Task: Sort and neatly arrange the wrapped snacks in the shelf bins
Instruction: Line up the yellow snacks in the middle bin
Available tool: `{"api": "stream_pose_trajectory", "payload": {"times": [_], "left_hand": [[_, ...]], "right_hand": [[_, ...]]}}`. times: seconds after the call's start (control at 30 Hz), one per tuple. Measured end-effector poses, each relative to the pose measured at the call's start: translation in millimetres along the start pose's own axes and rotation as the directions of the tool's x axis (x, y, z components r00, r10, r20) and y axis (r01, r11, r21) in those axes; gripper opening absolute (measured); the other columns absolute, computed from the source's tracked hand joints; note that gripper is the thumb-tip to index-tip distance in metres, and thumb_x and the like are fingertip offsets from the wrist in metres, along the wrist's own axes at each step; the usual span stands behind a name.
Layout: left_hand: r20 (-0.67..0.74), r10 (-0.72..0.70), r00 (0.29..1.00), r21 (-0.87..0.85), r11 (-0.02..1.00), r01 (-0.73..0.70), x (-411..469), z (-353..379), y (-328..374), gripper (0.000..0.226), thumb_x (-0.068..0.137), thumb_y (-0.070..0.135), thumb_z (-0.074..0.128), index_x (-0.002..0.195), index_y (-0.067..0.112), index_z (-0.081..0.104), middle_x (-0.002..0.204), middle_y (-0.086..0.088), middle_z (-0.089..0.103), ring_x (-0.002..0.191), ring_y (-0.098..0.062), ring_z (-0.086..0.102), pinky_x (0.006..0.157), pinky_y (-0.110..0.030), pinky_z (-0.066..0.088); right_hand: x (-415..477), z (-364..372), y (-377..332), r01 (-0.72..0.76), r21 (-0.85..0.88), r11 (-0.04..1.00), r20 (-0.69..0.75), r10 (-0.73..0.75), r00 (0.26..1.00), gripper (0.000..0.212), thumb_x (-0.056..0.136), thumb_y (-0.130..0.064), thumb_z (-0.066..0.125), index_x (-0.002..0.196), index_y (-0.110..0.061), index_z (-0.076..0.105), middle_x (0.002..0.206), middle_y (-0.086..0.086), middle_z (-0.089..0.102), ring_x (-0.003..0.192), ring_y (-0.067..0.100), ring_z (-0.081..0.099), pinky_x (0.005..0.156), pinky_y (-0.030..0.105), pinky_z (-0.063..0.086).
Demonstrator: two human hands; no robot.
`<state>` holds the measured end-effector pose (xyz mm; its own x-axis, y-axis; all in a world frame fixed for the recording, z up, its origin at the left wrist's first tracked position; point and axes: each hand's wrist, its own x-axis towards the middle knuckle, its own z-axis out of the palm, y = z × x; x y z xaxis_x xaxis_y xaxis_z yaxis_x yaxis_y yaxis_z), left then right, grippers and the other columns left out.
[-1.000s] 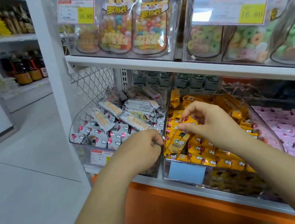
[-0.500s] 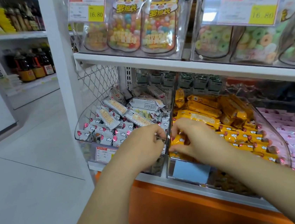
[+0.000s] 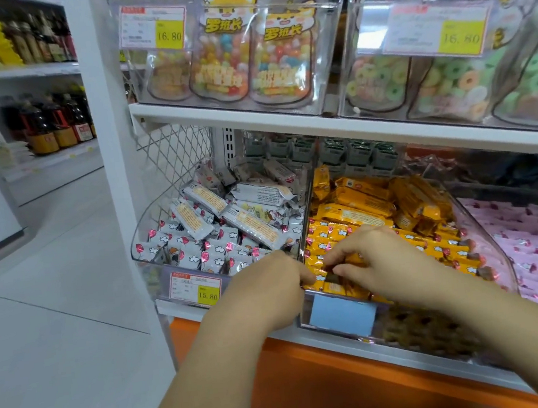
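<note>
Now right hand (image 3: 384,257) pinches a yellow snack (image 3: 335,286); left hand (image 3: 267,291) curled, its hold unclear.

Both bare forearms rise from the bottom edge, the left forearm (image 3: 213,378) from lower centre, the right forearm (image 3: 509,327) from the lower right corner. They converge at mid-frame. The left hand (image 3: 267,293) shows its back, its fingers curled under and hidden. Just right of it, the right hand (image 3: 381,258) lies palm down, its fingers (image 3: 340,256) and thumb bent inward, pinching a yellow snack (image 3: 332,277).
</note>
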<state>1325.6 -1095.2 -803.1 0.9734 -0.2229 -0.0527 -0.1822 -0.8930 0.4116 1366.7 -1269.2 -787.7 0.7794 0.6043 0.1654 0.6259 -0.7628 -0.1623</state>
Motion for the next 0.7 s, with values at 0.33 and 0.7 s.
{"api": "stream_pose_trajectory", "payload": {"times": [0.33, 0.7], "left_hand": [[0.097, -0.005, 0.995, 0.023, 1.000, 0.003, -3, -1, 9, 0.053, 0.097, 0.018, 0.041, 0.144, 0.039, 0.031, 0.130, -0.008, 0.054, 0.111, -0.025, 0.053, 0.077, -0.030, 0.044], [0.108, -0.029, 0.994, 0.063, 0.998, 0.023, 0, -1, 9, 0.054, 0.096, 0.017, 0.039, 0.144, 0.041, 0.029, 0.129, -0.008, 0.054, 0.110, -0.023, 0.052, 0.071, -0.026, 0.035]], "right_hand": [[7, -4, -4, 0.089, -0.352, 0.932, 0.269, 0.009, 0.963, 0.023, 0.093, -0.040, 0.051, 0.110, -0.035, 0.066, 0.107, -0.014, 0.065, 0.106, 0.014, 0.045, 0.094, 0.037, 0.027], [23, 6, -6, 0.019, -0.335, 0.942, 0.197, 0.050, 0.979, 0.014, 0.084, -0.039, 0.062, 0.083, -0.025, 0.066, 0.083, -0.007, 0.064, 0.087, 0.016, 0.053, 0.090, 0.039, 0.024]]}}
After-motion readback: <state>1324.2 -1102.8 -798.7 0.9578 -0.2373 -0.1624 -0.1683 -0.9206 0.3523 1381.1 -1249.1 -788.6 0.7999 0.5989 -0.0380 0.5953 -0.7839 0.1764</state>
